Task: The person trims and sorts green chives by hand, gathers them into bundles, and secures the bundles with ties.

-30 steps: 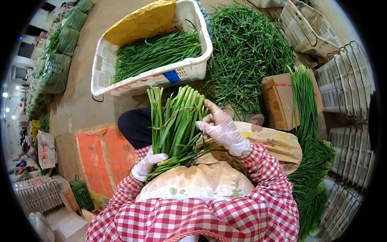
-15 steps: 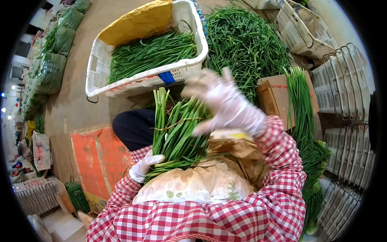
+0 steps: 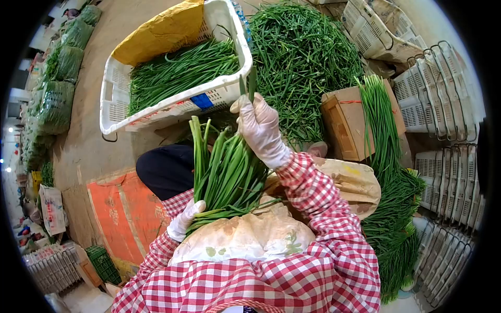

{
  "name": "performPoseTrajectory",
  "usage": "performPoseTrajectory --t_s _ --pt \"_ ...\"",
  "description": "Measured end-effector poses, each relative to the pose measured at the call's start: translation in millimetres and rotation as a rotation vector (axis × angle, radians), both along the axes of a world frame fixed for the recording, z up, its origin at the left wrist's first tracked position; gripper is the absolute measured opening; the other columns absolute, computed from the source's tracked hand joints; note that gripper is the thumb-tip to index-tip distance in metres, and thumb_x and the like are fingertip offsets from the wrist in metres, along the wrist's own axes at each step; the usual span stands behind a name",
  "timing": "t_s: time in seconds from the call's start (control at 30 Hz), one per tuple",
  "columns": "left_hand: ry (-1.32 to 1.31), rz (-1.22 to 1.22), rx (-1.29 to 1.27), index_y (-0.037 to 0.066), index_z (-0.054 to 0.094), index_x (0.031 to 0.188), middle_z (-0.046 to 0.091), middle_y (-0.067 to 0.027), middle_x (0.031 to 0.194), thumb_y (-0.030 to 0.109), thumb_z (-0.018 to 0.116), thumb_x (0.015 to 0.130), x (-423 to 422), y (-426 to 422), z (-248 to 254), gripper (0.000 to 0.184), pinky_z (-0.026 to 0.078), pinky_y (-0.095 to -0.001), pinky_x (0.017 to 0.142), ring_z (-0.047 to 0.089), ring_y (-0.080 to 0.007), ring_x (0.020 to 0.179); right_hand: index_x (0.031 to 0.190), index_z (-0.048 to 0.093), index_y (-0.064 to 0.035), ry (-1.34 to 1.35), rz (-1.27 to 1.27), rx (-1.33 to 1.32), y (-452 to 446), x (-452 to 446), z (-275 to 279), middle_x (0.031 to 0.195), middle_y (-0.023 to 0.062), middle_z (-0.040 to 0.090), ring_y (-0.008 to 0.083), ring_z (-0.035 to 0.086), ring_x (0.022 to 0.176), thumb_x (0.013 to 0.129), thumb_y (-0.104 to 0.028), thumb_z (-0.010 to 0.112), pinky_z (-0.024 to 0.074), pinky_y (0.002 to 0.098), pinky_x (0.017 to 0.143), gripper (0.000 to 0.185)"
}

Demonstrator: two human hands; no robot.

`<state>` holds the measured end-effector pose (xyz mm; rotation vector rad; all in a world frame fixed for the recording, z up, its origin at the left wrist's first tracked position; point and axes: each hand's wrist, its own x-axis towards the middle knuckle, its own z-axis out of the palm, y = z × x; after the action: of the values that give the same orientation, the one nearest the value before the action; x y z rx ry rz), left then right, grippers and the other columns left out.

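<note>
A loose bunch of garlic chives lies across my lap, its pale cut ends pointing away from me. My left hand, in a white glove, closes around the bunch's lower left side, thumb on top. Above the bunch's right side, my gloved right hand is closed on several chive leaves; their dark green tips stick up past the fingers. Beneath the bunch is a stained, pale apron. Part of the chives is hidden behind my right hand.
A white crate with chives and a yellow sheet stands ahead. Beside it is a heap of loose greens. At right, tied chives lean over a cardboard box, near stacked crates. Orange sacking covers the floor at left.
My right hand, open and blurred before, has closed on several leaves. The thin strand across the bunch no longer shows. My left hand keeps its hold, and the whole view has shifted slightly.
</note>
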<state>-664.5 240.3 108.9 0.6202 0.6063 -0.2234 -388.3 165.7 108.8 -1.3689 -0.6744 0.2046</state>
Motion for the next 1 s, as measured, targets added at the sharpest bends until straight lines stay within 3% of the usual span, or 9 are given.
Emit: performPoseTrajectory --t_s 0.13,0.2,0.27,0.33,0.43,0.53,0.6,0.7,1.0 --pt "0.091 0.080 -0.065 0.003 0.053 0.120 0.062 -0.0093 0.109 0.041 0.060 0.086 0.5 -7.0 13.1 0.051 0.048 -0.0339 0.086 0.060 -0.0196 0.097 0.082 0.056 -0.0060 -0.247 -0.494 -0.152 2.1 65.5 -27.0 0.058 0.0033 0.056 0.0134 0.049 0.042 0.097 -0.022 0.042 0.0403 0.0270 0.037 0.026" --pt "0.122 0.116 -0.041 0.003 0.053 0.119 0.062 -0.0100 0.109 0.041 0.060 0.086 11.3 -11.3 31.9 0.051 0.049 -0.0340 0.086 0.061 -0.0201 0.097 0.087 0.053 -0.0047 -0.402 -0.525 -0.752 -22.6 104.1 -30.6 0.062 0.0040 0.057 0.0134 0.053 0.046 0.097 -0.022 0.042 0.0429 0.0265 0.036 0.022" --pt "0.204 0.178 -0.073 0.003 0.053 0.119 0.061 -0.0116 0.112 0.041 0.058 0.086 6.2 -6.6 27.9 0.051 0.049 -0.0350 0.085 0.061 -0.0218 0.096 0.093 0.054 -0.0029 -0.842 -0.658 -0.875 -39.5 118.4 -48.9 0.073 0.0093 0.062 0.0147 0.057 0.051 0.095 -0.024 0.047 0.0459 0.0258 0.040 0.022" --pt "0.186 0.184 0.048 0.003 0.053 0.119 0.061 -0.0110 0.111 0.040 0.058 0.087 3.5 -0.1 18.9 0.049 0.049 -0.0348 0.085 0.061 -0.0211 0.095 0.095 0.055 -0.0004 -0.752 -0.461 -0.661 -47.2 95.4 -34.6 0.076 0.0115 0.063 0.0167 0.058 0.054 0.091 -0.027 0.054 0.0492 0.0287 0.046 0.027" --pt "0.120 0.145 0.219 0.003 0.053 0.119 0.060 -0.0083 0.113 0.036 0.056 0.089 -15.4 15.1 -9.1 0.044 0.046 -0.0319 0.087 0.058 -0.0177 0.098 0.093 0.054 0.0013 0.472 0.272 -0.349 -57.2 9.9 50.3 0.075 0.0101 0.063 0.0180 0.058 0.056 0.085 -0.030 0.063 0.0502 0.0322 0.055 0.034" --pt "0.276 0.026 0.700 0.005 0.047 0.124 0.053 -0.0046 0.117 0.034 0.057 0.090 -2.2 11.1 18.3 0.046 0.039 -0.0279 0.092 0.050 -0.0132 0.108 0.095 0.051 0.0000 0.201 0.364 -0.592 -42.5 -41.3 42.1 0.067 0.0039 0.058 0.0089 0.056 0.054 0.087 -0.019 0.063 0.0465 0.0222 0.049 0.024" --pt "0.067 0.022 0.400 0.003 0.043 0.128 0.053 -0.0053 0.119 0.039 0.066 0.082 5.0 17.6 22.8 0.063 0.042 -0.0299 0.089 0.050 -0.0138 0.105 0.099 0.048 -0.0003 0.453 0.416 -0.465 -37.1 -52.4 42.1 0.066 0.0030 0.058 0.0083 0.056 0.055 0.084 -0.013 0.066 0.0453 0.0229 0.049 0.026" --pt "0.048 -0.009 0.247 0.001 0.041 0.129 0.053 -0.0068 0.119 0.038 0.073 0.075 24.1 8.9 44.7 0.073 0.044 -0.0313 0.088 0.052 -0.0146 0.104 0.103 0.049 0.0014 0.103 0.356 -0.480 -33.1 -51.1 35.5 0.065 0.0059 0.059 0.0143 0.058 0.055 0.083 -0.013 0.064 0.0469 0.0288 0.053 0.029" --pt "0.210 0.012 0.377 0.005 0.050 0.121 0.058 -0.0020 0.106 0.023 0.062 0.084 30.5 -1.2 37.7 0.043 0.046 -0.0277 0.082 0.056 -0.0106 0.091 0.100 0.052 -0.0002 -0.254 0.312 -0.611 -34.7 -25.2 20.6 0.073 0.0137 0.058 0.0313 0.060 0.068 0.079 -0.014 0.065 0.0477 0.0377 0.062 0.028"
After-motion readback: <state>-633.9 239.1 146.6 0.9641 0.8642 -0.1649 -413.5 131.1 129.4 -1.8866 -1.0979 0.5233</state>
